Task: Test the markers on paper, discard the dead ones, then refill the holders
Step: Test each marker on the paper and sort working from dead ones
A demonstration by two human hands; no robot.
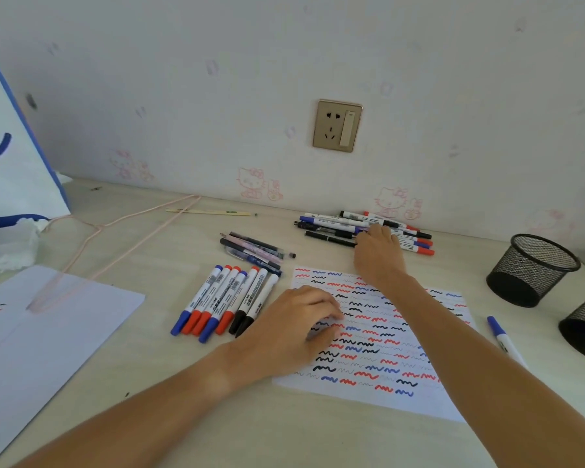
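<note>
Two bare forearms reach forward over the pale wooden table (pixel 284 434). The left hand (pixel 294 327) lies palm down on the left edge of the white sheet of paper covered in red, blue and black squiggles (pixel 379 349), its fingers loosely curved and pressing the sheet, holding nothing. The right arm crosses the sheet on a diagonal, stretched toward the wall, and the right hand (pixel 380 251) rests knuckles up on the far pile of mixed markers and pens (pixel 345 224); its fingertips are hidden among them, so whether they pinch one cannot be told.

Just left of the left hand lies a tidy row of seven white-barrelled markers with blue, red and black caps (pixel 223 298), side by side and touching, caps toward the person. Beyond that row sits a small bundle of dark slim pens (pixel 254 249). A single white marker with a blue cap (pixel 502 336) lies alone just right of the sheet. Two black wire-mesh holders (pixel 531 268) stand at the right edge, the nearer one cut off by the frame.

At the left a second white sheet (pixel 48 332) lies under a pink wire hanger (pixel 115 228), near a white bag with blue print (pixel 11 157)
</note>
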